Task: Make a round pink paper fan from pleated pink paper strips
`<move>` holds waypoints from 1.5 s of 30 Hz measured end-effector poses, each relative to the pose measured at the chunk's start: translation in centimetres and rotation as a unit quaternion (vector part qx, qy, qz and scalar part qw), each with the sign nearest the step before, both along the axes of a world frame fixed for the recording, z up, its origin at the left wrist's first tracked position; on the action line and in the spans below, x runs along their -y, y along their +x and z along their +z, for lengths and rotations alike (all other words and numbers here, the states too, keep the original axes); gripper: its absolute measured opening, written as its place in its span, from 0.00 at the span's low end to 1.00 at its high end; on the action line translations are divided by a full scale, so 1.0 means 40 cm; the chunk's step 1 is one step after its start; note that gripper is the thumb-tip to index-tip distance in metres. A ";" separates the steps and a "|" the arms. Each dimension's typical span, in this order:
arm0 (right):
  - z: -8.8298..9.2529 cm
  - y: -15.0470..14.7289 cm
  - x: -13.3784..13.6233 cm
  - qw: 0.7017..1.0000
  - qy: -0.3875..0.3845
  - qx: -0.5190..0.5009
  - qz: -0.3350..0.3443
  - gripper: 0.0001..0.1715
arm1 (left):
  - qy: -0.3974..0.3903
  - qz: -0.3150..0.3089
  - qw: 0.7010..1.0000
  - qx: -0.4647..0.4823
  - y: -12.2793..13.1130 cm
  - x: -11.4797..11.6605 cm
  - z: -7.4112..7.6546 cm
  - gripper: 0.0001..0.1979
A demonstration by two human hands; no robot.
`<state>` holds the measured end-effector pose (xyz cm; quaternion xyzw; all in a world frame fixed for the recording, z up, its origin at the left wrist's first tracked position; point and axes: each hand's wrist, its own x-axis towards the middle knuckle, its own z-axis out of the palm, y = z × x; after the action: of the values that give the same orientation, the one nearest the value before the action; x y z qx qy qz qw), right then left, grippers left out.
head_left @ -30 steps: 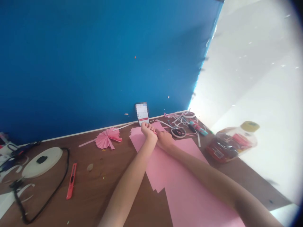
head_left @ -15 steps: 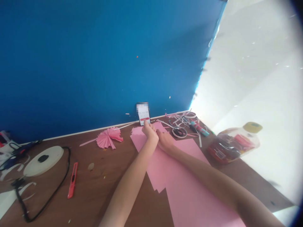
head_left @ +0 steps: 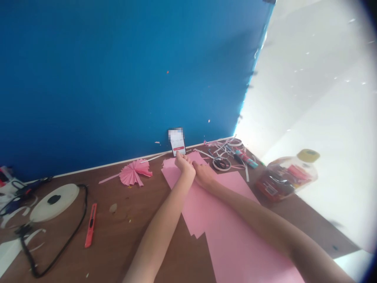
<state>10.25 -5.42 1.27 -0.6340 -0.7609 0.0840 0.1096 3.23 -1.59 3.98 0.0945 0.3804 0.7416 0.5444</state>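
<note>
My left hand (head_left: 185,164) is closed, its thumb side raised, at the far end of the pink paper (head_left: 235,220). My right hand (head_left: 204,175) meets it from the right, fingers curled in against the left hand. Whatever lies between the fingers is hidden by the hands. Pink sheets stretch from under both hands toward me, with a stepped edge at the near left. Just behind the hands a phone (head_left: 177,143) leans on the blue wall. Left of them lies a pleated pink paper fan (head_left: 135,173) with a strip attached.
A red utility knife (head_left: 91,226) and a round white disc (head_left: 54,202) with a black cable lie on the left. To the right are tangled paper strips (head_left: 222,147), scissors (head_left: 221,163) and a clear plastic bottle (head_left: 284,179) with a yellow cap.
The view has shifted slightly, so the bottle and wall corner appear a little further left. Both hands stay together at the same spot on the paper.
</note>
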 end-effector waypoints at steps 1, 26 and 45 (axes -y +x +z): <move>-0.001 0.001 0.001 1.000 0.004 -0.002 -0.002 0.15 | 0.001 0.000 1.000 -0.003 0.001 0.001 0.000 0.26; 0.007 0.029 -0.014 0.910 0.050 -0.388 0.140 0.19 | 0.132 -0.190 0.972 0.031 -0.104 -0.044 0.041 0.12; -0.031 0.035 -0.045 0.888 0.067 -0.451 0.056 0.21 | 0.138 -0.099 0.978 -0.124 -0.003 -0.021 -0.028 0.18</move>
<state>11.67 -3.64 0.05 -0.4751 -0.6676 0.3162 0.4781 3.11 -0.76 2.88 0.2967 0.3277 0.7121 0.5453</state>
